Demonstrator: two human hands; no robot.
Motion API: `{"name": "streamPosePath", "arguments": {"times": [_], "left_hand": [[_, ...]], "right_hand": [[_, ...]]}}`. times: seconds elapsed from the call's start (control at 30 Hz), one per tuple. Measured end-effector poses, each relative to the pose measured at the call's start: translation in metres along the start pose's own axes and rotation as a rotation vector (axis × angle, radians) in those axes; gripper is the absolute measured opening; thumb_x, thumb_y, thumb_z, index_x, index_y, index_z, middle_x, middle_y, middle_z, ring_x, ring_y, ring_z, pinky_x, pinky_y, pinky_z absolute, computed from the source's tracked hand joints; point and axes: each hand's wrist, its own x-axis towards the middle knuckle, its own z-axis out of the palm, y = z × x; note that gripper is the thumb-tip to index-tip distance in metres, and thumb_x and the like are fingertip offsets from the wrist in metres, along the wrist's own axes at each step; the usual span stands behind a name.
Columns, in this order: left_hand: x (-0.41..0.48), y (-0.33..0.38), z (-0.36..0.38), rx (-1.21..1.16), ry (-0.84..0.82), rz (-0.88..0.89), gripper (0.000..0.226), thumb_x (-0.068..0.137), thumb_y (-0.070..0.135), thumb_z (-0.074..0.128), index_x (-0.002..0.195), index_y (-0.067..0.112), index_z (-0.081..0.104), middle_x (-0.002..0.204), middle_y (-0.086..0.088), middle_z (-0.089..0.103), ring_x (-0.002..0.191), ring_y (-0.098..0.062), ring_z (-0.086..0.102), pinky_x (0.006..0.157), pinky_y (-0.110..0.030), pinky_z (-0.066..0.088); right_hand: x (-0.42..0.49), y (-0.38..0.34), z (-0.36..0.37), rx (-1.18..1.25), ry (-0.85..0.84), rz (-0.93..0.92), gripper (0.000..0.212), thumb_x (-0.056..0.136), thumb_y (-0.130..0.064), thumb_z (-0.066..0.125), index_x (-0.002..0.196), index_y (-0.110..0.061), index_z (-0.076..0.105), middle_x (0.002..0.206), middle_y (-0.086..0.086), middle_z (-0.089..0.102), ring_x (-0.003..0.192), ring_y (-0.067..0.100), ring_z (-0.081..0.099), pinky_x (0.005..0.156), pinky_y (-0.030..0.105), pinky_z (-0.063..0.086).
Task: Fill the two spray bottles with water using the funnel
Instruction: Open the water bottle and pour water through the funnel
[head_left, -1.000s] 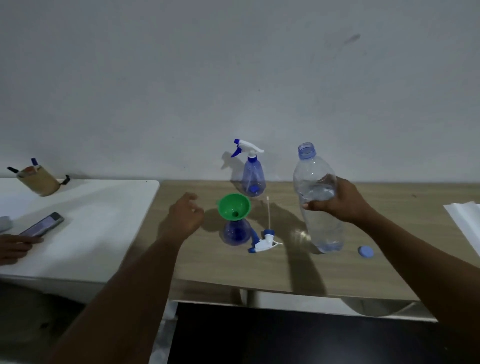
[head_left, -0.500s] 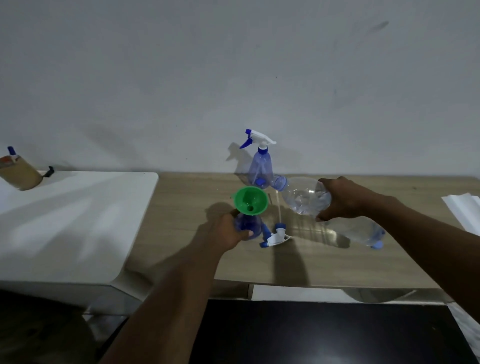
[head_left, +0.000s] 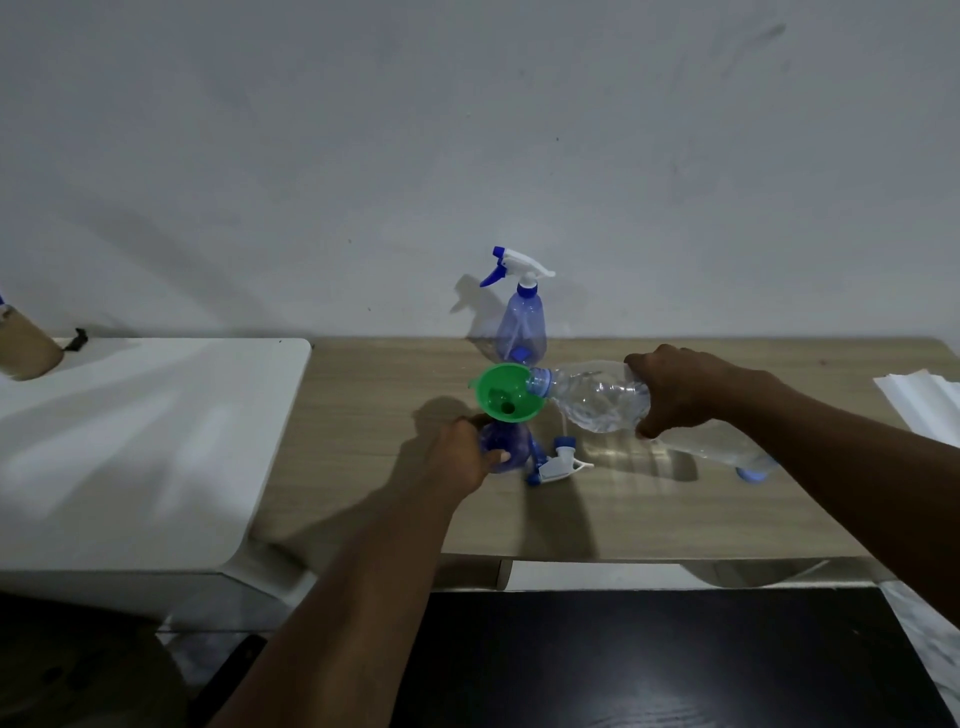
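Note:
A green funnel (head_left: 501, 397) stands in the neck of a blue spray bottle (head_left: 511, 447) on the wooden table (head_left: 363, 415). My left hand (head_left: 462, 457) grips that bottle's body. My right hand (head_left: 680, 392) holds a clear water bottle (head_left: 592, 397) tipped on its side, its blue-ringed mouth resting at the funnel's right rim. The removed spray head (head_left: 553, 465), white and blue, lies beside the bottle. A second spray bottle (head_left: 519, 322) with its trigger head on stands upright behind, near the wall.
A blue bottle cap (head_left: 750, 474) lies on the table right of the hands. A white table (head_left: 130, 431) adjoins on the left with a brown cup (head_left: 23, 345) at its far edge. White paper (head_left: 924, 400) sits at the right edge.
My right hand tipped the water bottle from upright to lying sideways and brought its mouth to the funnel rim. My left hand reached in and gripped the spray bottle under the funnel.

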Motion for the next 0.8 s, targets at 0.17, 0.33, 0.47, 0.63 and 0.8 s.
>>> {"name": "streamPosePath", "arguments": {"times": [0.17, 0.33, 0.47, 0.63, 0.8], "left_hand": [[0.003, -0.002, 0.002, 0.012, -0.003, -0.007, 0.048, 0.08, 0.023, 0.082, 0.124, 0.017, 0.066, 0.106, -0.005, 0.072, 0.097, -0.023, 0.067, 0.077, -0.028, 0.045], [0.006, -0.004, 0.003, 0.015, -0.009, -0.008, 0.052, 0.079, 0.027, 0.083, 0.127, 0.02, 0.064, 0.109, -0.002, 0.071, 0.099, -0.021, 0.066, 0.082, -0.03, 0.049], [0.008, -0.006, 0.004, 0.02, -0.01, -0.007, 0.054, 0.078, 0.029, 0.084, 0.127, 0.019, 0.064, 0.108, -0.002, 0.071, 0.098, -0.021, 0.066, 0.084, -0.033, 0.052], [0.009, -0.007, 0.006, -0.003, 0.003, -0.005, 0.056, 0.076, 0.029, 0.085, 0.127, 0.018, 0.065, 0.113, -0.003, 0.071, 0.101, -0.022, 0.066, 0.084, -0.033, 0.051], [0.01, -0.008, 0.007, 0.024, 0.02, -0.008, 0.057, 0.074, 0.034, 0.085, 0.126, 0.021, 0.066, 0.114, -0.004, 0.071, 0.101, -0.024, 0.067, 0.086, -0.038, 0.055]], "right_hand": [[-0.002, -0.004, -0.007, -0.066, -0.002, 0.004, 0.07, 0.066, -0.045, 0.083, 0.122, -0.019, 0.051, 0.096, -0.002, 0.046, 0.083, 0.021, 0.053, 0.063, 0.03, 0.041], [-0.001, -0.005, -0.009, -0.123, -0.002, 0.013, 0.07, 0.066, -0.045, 0.082, 0.124, -0.018, 0.052, 0.099, 0.001, 0.052, 0.082, 0.021, 0.053, 0.063, 0.029, 0.041], [-0.002, -0.005, -0.01, -0.171, -0.006, 0.02, 0.068, 0.066, -0.044, 0.08, 0.123, -0.019, 0.052, 0.106, 0.004, 0.057, 0.082, 0.021, 0.051, 0.065, 0.029, 0.041], [-0.002, -0.005, -0.015, -0.214, -0.008, 0.024, 0.059, 0.065, -0.043, 0.078, 0.113, -0.019, 0.054, 0.082, -0.005, 0.047, 0.077, 0.021, 0.054, 0.058, 0.028, 0.038], [-0.001, -0.004, -0.017, -0.234, -0.012, 0.024, 0.057, 0.065, -0.042, 0.078, 0.11, -0.02, 0.053, 0.076, -0.008, 0.04, 0.076, 0.021, 0.054, 0.059, 0.028, 0.038]]}}
